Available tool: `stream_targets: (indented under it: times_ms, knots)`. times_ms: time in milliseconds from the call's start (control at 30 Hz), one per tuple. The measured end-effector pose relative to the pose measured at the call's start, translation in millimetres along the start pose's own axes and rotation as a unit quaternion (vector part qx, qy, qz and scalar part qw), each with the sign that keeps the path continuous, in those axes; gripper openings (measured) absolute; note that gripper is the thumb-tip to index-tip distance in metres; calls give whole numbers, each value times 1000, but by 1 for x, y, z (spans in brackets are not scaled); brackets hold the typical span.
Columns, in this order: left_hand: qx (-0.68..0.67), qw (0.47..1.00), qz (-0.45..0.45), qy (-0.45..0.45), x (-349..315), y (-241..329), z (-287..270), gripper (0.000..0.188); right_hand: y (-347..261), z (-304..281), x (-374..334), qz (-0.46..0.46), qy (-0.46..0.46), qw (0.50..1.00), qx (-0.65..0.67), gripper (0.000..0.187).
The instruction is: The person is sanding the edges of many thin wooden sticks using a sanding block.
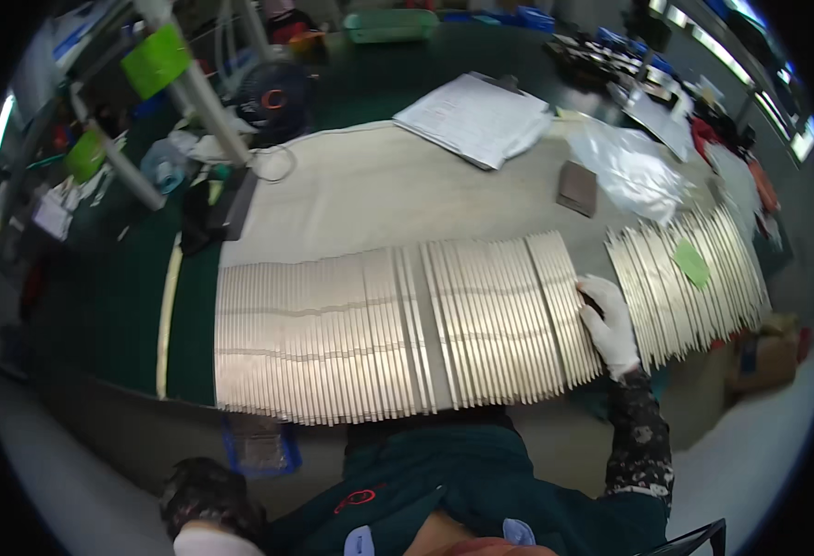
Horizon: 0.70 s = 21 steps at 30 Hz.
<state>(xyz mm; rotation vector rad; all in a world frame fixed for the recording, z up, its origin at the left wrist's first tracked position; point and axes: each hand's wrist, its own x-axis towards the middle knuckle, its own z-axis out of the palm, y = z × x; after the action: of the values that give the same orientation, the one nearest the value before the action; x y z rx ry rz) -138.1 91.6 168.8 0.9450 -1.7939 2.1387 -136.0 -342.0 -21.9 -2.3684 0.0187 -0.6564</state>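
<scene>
strips (397, 324) laid side by side in long row on cloth (379, 185), edges aligned so we can slide them. our right hand (611, 324), gloved, fingers flat and released against row's right end. left hand (208, 505) off bench, grip unclear. second batch (685, 278) apart, tagged green.

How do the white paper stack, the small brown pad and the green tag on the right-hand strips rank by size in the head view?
1. White paper stack
2. Small brown pad
3. Green tag

Pale metal strips (407, 324) side by side, flat on bench.
</scene>
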Motion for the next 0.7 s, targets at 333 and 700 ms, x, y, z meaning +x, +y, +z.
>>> stream_targets:
  times_ms: [333, 700]
  knots:
    - [238, 388, -665, -592, -300, -64, 16, 100, 35, -21, -25, 58, -42, 997, -5, 34]
    - [298, 246, -703, -597, -388, -69, 64, 101, 25, -24, -23, 109, -43, 992, -45, 29]
